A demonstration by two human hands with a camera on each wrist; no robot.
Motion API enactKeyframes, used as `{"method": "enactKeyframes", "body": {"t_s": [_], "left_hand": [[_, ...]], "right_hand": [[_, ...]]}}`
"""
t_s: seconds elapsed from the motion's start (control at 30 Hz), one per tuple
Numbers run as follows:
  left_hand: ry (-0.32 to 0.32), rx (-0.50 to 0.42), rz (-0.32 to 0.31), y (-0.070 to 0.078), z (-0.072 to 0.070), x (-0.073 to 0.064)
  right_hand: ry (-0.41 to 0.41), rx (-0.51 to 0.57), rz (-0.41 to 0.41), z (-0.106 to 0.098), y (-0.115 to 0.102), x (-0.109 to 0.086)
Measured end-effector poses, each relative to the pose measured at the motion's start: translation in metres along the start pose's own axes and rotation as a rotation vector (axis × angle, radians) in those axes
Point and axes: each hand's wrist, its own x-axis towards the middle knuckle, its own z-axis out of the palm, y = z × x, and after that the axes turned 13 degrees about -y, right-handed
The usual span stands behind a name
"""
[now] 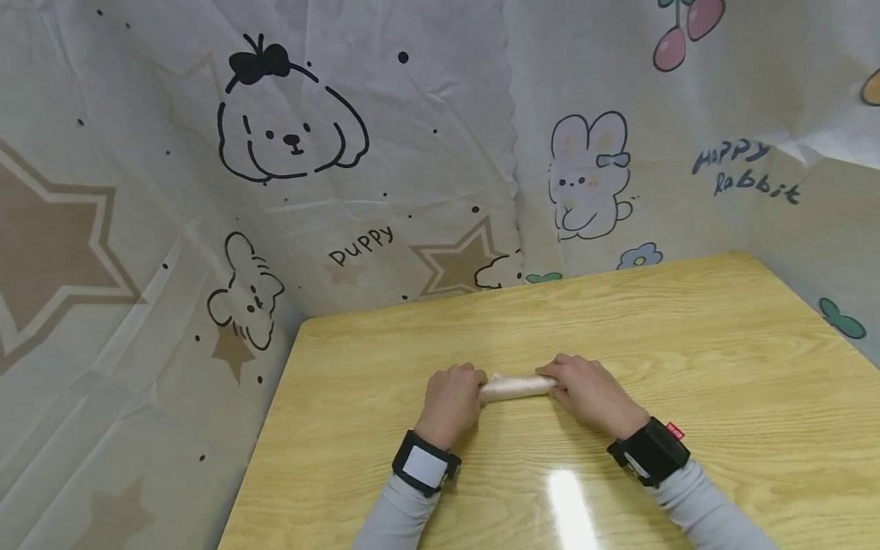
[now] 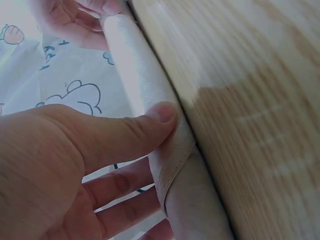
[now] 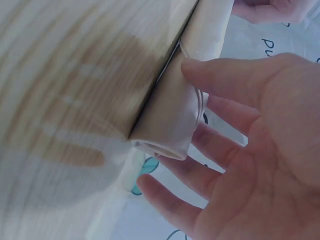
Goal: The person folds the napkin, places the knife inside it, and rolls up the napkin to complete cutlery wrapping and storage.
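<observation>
A pale, faintly shiny roll of soft sheet material (image 1: 517, 386) lies crosswise on the wooden table between both hands. My left hand (image 1: 450, 403) grips its left part; the left wrist view shows the thumb (image 2: 162, 114) pressing the near side and the fingers reaching behind. A slanted, dotted flap edge (image 2: 177, 172) crosses the roll below that thumb. At the other end, my right hand (image 1: 593, 393) pinches the roll, thumb (image 3: 197, 72) on one side and fingers behind. Folded layers (image 3: 162, 149) show at this end in the right wrist view.
The wood-grain table (image 1: 385, 344) extends around both hands, with a bright light reflection (image 1: 571, 504) on its near part. Behind and to the left hangs a pale printed cloth backdrop (image 1: 440, 176) with cartoon animals and stars. Both wrists wear black straps (image 1: 649, 452).
</observation>
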Motion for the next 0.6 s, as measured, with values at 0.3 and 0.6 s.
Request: {"method": "enactKeyframes", "body": {"t_s": [0.3, 0.6], "left_hand": [[0.054, -0.014, -0.02, -0.005, 0.001, 0.024], [0.059, -0.056, -0.08, 0.001, 0.005, 0.048]], "right_hand": [[0.026, -0.008, 0.052, -0.003, 0.012, 0.013], [0.036, 0.014, 0.17, -0.007, 0.024, 0.026]]}}
